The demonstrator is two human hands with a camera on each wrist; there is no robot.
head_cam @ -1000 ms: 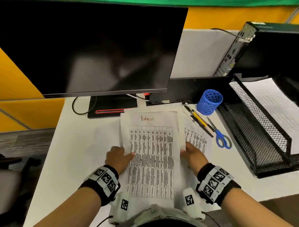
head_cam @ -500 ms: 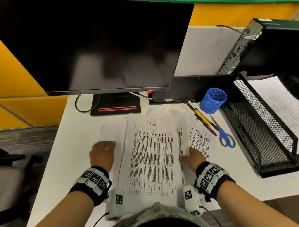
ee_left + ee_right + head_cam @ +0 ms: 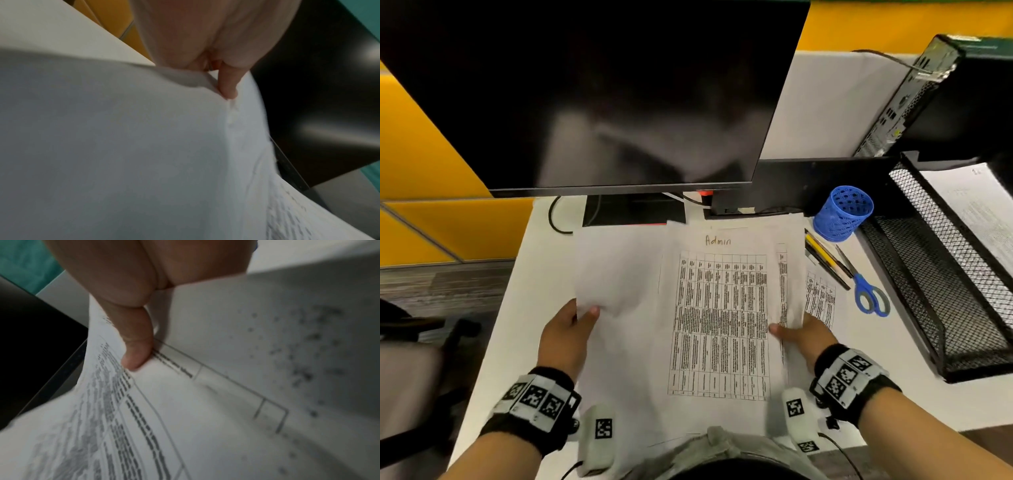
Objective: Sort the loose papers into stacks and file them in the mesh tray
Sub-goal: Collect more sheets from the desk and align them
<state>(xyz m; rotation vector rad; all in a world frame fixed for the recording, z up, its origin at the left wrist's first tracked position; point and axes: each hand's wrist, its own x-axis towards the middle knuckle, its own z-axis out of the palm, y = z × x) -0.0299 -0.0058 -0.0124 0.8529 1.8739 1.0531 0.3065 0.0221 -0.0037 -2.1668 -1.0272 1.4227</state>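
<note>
On the white desk (image 3: pixel 517 291) in front of the black monitor (image 3: pixel 599 96), the left hand (image 3: pixel 566 337) pinches the near edge of a blank white sheet (image 3: pixel 616 270), thumb on top, lifting it beside the printed table sheet headed "Admin" (image 3: pixel 719 325). The right hand (image 3: pixel 803 337) pinches another printed sheet (image 3: pixel 789 284) at that page's right edge (thumb on top). The black mesh tray (image 3: pixel 935 284) stands to the right, paper on its upper tier.

- White desk (image 3: pixel 524 308), running from near to far.
- Yellow wall panels (image 3: pixel 431 154) far left; grey partition (image 3: pixel 835 102) far right.
- Grey wood-look floor (image 3: pixel 431 284) left.
- Dark chair (image 3: pixel 410 342) near left.
</note>
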